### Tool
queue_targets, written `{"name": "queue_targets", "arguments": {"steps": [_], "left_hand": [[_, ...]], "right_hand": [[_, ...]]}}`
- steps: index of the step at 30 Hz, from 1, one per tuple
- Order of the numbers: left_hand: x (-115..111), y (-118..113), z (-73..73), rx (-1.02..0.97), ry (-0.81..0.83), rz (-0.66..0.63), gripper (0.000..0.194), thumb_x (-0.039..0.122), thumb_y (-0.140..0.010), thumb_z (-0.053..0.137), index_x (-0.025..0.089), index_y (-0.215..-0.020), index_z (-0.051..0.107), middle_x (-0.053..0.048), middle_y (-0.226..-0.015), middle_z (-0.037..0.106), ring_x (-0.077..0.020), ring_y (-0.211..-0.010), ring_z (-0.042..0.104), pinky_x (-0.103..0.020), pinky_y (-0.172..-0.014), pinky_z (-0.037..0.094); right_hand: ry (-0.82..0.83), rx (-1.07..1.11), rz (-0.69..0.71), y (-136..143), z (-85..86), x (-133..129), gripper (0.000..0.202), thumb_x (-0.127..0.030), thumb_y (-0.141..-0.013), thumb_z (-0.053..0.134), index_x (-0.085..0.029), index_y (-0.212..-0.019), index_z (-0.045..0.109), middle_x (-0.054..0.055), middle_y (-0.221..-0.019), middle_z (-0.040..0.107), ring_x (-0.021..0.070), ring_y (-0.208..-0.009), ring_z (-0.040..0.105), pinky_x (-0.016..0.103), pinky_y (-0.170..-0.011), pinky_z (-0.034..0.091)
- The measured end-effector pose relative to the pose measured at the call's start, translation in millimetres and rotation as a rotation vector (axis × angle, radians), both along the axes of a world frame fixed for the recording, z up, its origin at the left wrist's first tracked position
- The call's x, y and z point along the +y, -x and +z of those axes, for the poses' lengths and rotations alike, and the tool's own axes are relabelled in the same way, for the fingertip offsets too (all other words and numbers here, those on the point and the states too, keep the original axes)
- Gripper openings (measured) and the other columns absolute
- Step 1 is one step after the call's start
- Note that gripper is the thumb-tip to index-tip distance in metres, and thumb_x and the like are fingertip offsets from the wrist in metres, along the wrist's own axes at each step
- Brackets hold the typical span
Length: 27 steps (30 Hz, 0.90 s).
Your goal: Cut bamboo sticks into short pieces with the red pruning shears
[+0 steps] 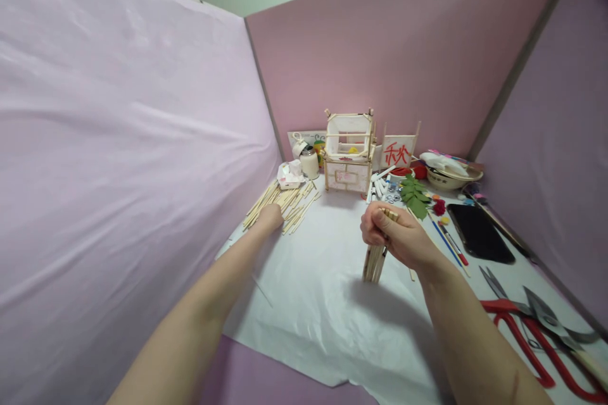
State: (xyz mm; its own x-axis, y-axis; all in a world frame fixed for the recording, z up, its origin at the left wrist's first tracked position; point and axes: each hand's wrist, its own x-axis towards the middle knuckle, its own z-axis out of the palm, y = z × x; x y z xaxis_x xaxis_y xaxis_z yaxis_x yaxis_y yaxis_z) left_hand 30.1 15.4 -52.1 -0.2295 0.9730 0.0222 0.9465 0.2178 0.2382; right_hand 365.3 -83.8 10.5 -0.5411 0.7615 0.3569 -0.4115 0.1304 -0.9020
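My right hand is wrapped round a bundle of thin wooden sticks. It holds the bundle nearly upright, with the lower ends at the white sheet and the tops showing above the fist. At the left, my left hand is over a loose pile of similar sticks. Its back faces me and hides the fingers, so whether it grips any sticks cannot be made out. Behind both hands stands a small house-like frame made of sticks and white panels.
A jar and a tissue pack stand behind the pile. Rightward lie a green leaf, a bowl, a black phone, pens and red-handled shears. Pink-purple partitions enclose the white-covered table.
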Motion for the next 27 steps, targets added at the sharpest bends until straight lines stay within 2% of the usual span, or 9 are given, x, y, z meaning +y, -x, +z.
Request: {"name": "queue_targets", "arguments": {"steps": [4,6,10,15,17,19,21,24,27], "left_hand": [[-8,3,5.2,0.059,0.1,0.057,0.013,0.022,-0.074,0.067,0.01,-0.076,0.063,-0.014,-0.081,0.066,-0.0238,-0.083,0.063,-0.029,-0.069,0.046],[-20,4,10.1,0.049,0.101,0.053,0.008,0.02,-0.071,0.063,0.012,-0.069,0.06,-0.012,-0.075,0.065,-0.0227,-0.077,0.062,-0.027,-0.063,0.042],[-55,-6,14.7,-0.052,0.069,-0.012,0.009,0.024,-0.076,0.051,0.017,-0.075,0.056,-0.004,-0.073,0.063,-0.0154,-0.066,0.057,-0.024,-0.057,0.039],[-98,-45,3.4,-0.557,-0.252,-0.275,0.01,0.024,-0.082,0.042,0.018,-0.086,0.05,0.0,-0.076,0.057,-0.0114,-0.066,0.053,-0.022,-0.062,0.043],[-106,-57,0.4,-0.619,-0.305,-0.307,0.012,0.023,-0.083,0.043,0.018,-0.089,0.051,0.0,-0.08,0.057,-0.0114,-0.068,0.054,-0.022,-0.064,0.043],[-106,-58,1.6,-0.57,-0.347,-0.254,0.016,0.025,-0.084,0.044,0.019,-0.095,0.053,-0.001,-0.085,0.06,-0.0123,-0.071,0.054,-0.023,-0.067,0.043],[-99,-48,6.1,-0.457,-0.349,-0.164,0.019,0.028,-0.085,0.045,0.019,-0.098,0.057,-0.002,-0.088,0.062,-0.0142,-0.076,0.055,-0.024,-0.071,0.042],[-84,-19,13.8,-0.221,-0.226,-0.075,0.021,0.03,-0.087,0.043,0.019,-0.089,0.06,-0.004,-0.091,0.065,-0.0169,-0.084,0.057,-0.025,-0.075,0.041],[-72,6,17.2,-0.069,-0.081,-0.021,0.022,0.03,-0.085,0.044,0.018,-0.074,0.059,-0.006,-0.085,0.065,-0.0186,-0.081,0.056,-0.027,-0.072,0.039]], "right_hand": [[-0.018,-0.008,-0.004,0,2.2,-1,0.032,-0.043,-0.095,0.05,-0.018,-0.075,0.052,-0.005,-0.054,0.038,0.0101,-0.052,0.032,0.025,-0.052,0.023],[-0.024,-0.005,-0.004,-1,2.5,-1,0.032,-0.043,-0.095,0.049,-0.018,-0.075,0.052,-0.005,-0.054,0.038,0.0099,-0.052,0.032,0.025,-0.052,0.023],[-0.024,-0.004,-0.01,-1,1.0,0,0.032,-0.044,-0.094,0.051,-0.018,-0.076,0.053,-0.005,-0.055,0.039,0.0098,-0.052,0.032,0.025,-0.052,0.023],[-0.019,-0.001,-0.016,-1,-0.6,0,0.032,-0.045,-0.093,0.053,-0.018,-0.076,0.053,-0.005,-0.054,0.038,0.0095,-0.05,0.031,0.025,-0.051,0.022],[-0.021,-0.003,-0.024,-1,-0.2,-1,0.032,-0.045,-0.093,0.052,-0.018,-0.075,0.052,-0.005,-0.054,0.038,0.0094,-0.05,0.03,0.025,-0.051,0.022],[-0.027,-0.004,-0.021,-1,0.4,-2,0.032,-0.045,-0.093,0.052,-0.018,-0.075,0.052,-0.005,-0.054,0.039,0.0094,-0.05,0.031,0.025,-0.051,0.023],[-0.035,-0.005,-0.018,-1,1.0,-3,0.032,-0.045,-0.093,0.052,-0.018,-0.075,0.052,-0.005,-0.054,0.038,0.0096,-0.051,0.032,0.025,-0.052,0.023],[-0.036,-0.024,-0.028,0,1.7,-3,0.033,-0.047,-0.092,0.053,-0.018,-0.075,0.053,-0.005,-0.054,0.038,0.0099,-0.051,0.033,0.025,-0.052,0.024],[-0.036,-0.025,-0.036,0,1.9,-2,0.034,-0.048,-0.091,0.054,-0.018,-0.075,0.052,-0.005,-0.055,0.039,0.0096,-0.05,0.032,0.025,-0.051,0.024]]}}
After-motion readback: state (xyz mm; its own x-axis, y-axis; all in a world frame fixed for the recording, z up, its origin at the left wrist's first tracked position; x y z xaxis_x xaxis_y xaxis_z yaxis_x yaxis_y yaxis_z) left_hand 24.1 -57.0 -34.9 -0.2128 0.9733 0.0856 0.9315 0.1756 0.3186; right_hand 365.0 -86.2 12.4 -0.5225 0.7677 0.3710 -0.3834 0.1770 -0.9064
